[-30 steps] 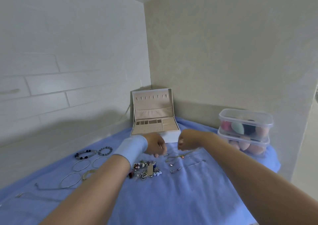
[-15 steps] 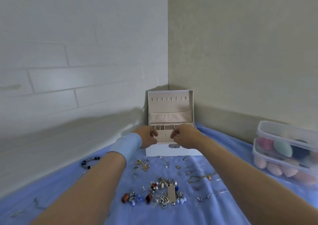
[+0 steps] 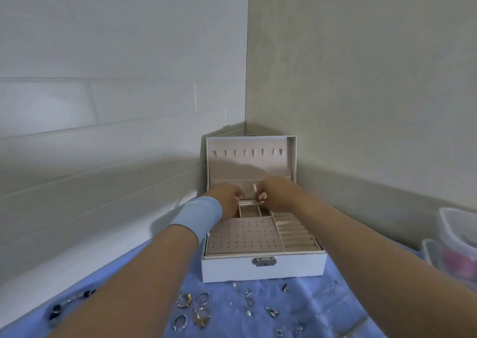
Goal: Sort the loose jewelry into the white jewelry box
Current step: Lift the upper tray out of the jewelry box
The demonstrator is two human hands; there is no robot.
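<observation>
Both left hand [image 3: 227, 197] and right hand [image 3: 280, 192] are being curled over the white box [image 3: 227, 270] on blue cloth [image 3: 307, 309] in a corner [image 3: 246, 105]; grip unclear.

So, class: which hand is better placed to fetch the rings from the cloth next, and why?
Probably the left hand: the rings lie on the blue cloth just beside its forearm, whereas the right hand reaches in from the opposite side.
</observation>
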